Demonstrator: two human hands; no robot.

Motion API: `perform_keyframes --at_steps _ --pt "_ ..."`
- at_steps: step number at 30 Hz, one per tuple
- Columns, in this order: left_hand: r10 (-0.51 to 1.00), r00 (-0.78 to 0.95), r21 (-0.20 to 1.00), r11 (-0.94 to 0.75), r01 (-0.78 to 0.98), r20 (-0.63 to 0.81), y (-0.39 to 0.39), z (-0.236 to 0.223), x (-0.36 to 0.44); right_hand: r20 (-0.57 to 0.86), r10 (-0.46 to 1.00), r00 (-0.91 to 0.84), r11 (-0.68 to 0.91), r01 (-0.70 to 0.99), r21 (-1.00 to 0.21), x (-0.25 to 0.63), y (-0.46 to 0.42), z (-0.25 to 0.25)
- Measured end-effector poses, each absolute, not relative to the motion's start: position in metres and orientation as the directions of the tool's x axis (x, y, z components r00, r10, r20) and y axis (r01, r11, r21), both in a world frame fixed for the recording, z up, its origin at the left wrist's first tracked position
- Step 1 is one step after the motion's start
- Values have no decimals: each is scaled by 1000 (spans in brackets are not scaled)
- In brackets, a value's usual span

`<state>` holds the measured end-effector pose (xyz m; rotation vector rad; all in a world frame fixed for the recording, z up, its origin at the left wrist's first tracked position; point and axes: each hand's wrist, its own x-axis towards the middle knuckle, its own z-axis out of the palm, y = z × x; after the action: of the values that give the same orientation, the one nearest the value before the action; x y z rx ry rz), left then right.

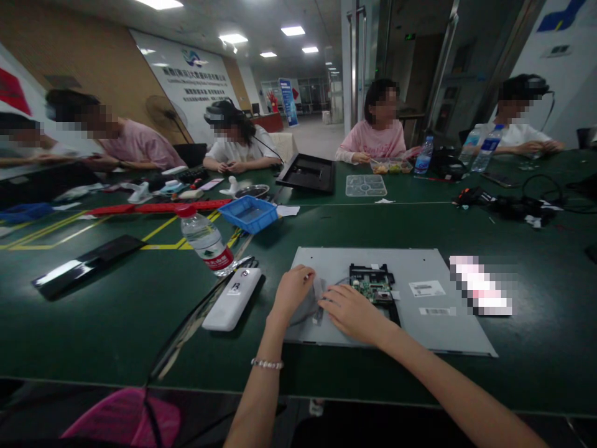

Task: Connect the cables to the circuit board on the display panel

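Observation:
A flat grey metal panel [410, 323], like the back of a display, lies on the table in front of me. On its middle sit a green circuit board [373, 290] and a black plastic bracket [368, 269]. My left hand [295, 291] is over the panel's left part, fingers curled together; what they pinch is too small to make out. My right hand [352, 311] rests beside it, fingers stretched out flat. Between both hands shows a clear, shiny strip [319, 291], perhaps tape, next to a thin grey cable [298, 322].
Left of the panel lie a white power bank [233, 300], a tilted water bottle [205, 239], black cables [186, 330] and a glossy black strip [88, 264]. A blue tray [252, 214] stands beyond. Right is a phone [480, 286]. Several people sit across the table.

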<state>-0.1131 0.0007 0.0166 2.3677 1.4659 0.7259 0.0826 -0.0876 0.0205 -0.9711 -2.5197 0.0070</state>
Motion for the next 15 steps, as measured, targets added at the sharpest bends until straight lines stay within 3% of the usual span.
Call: perform_keyframes --at_steps 5,9,12,15 --pt "920 236 693 -392 605 314 -3 30 -113 477 685 -551 696 688 -205 88 -91 20" --pt "935 247 834 -343 432 256 -13 35 -106 508 701 -501 670 707 -226 91 -92 20" --pt "933 312 882 -294 368 181 -22 32 -101 503 681 -533 688 702 -187 92 -92 17" --pt "936 336 871 -252 421 108 -31 24 -98 484 657 -578 710 691 -139 91 -90 12"
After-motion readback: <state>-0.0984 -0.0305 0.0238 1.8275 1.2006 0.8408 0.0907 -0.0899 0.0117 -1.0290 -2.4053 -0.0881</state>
